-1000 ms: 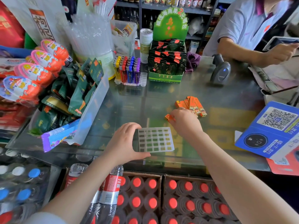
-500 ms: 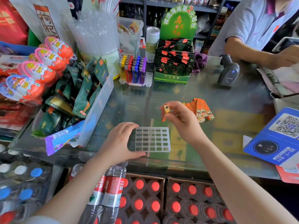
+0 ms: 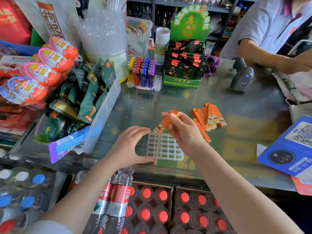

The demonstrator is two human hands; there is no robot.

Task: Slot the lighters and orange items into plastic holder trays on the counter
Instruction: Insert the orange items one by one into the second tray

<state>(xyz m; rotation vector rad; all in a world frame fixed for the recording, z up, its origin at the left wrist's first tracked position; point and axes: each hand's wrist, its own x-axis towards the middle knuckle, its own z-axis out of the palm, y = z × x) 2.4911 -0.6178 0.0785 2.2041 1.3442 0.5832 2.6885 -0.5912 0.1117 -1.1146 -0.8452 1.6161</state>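
Note:
A clear plastic grid tray (image 3: 164,150) lies flat on the glass counter near its front edge, its cells holding nothing. My left hand (image 3: 130,147) cups the tray's left side, thumb at the front corner and fingers at the back corner. My right hand (image 3: 184,132) pinches one slim orange item (image 3: 166,122), tilted with its lower end just above the tray's back-left cells. A loose pile of orange items (image 3: 209,118) lies to the right of the tray. A second tray with coloured lighters (image 3: 141,73) stands upright at the back.
A clear bin of green snack packets (image 3: 87,105) flanks the left. A green display box (image 3: 184,70) and a barcode scanner (image 3: 242,77) stand at the back. A blue QR payment stand (image 3: 290,149) sits at the right. Another person's arm (image 3: 270,59) rests across the counter.
My right hand picked one orange item out of the pile, lifted it, and has now tilted it down over the grid tray's back-left corner. My left hand stayed on the tray.

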